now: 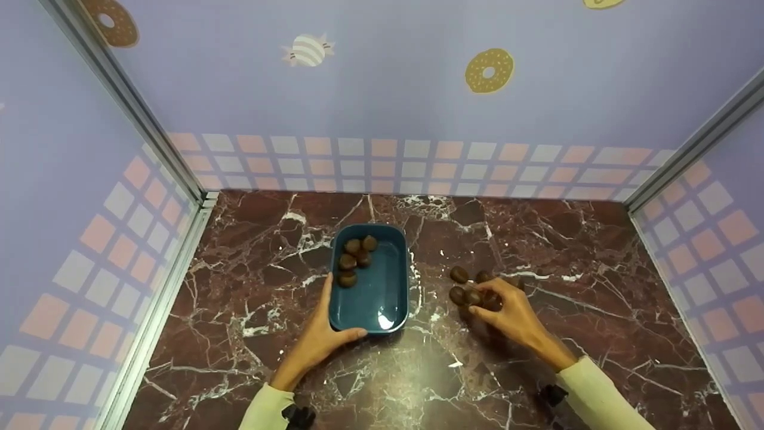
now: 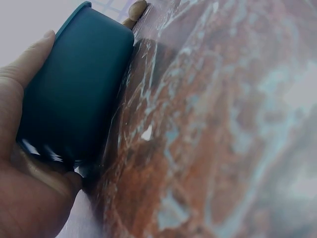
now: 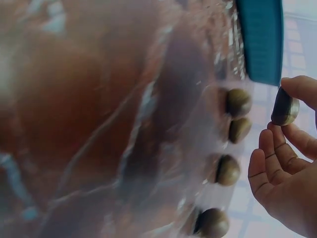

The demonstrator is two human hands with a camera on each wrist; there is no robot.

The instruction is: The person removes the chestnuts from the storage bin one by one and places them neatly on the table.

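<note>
A dark teal rectangular dish [image 1: 382, 292] lies on the marble-patterned tabletop with several brown chestnuts [image 1: 348, 261] grouped along its left side. My left hand [image 1: 322, 334] holds the dish at its near left corner, thumb along the front end and fingers against the left wall. To the right of the dish, my right hand [image 1: 513, 310] pinches one chestnut [image 3: 286, 108] between thumb and forefinger, the other fingers loosely bent. Beside and below that hand are several loose chestnuts [image 1: 459, 275]; some are partly hidden by the fingers in the head view.
The dark red marble tabletop [image 1: 262, 358] is bounded by a lilac back wall [image 1: 394, 89] with sweet and doughnut pictures and checked tiles. Side panels stand left and right, with metal corner posts [image 1: 137, 107].
</note>
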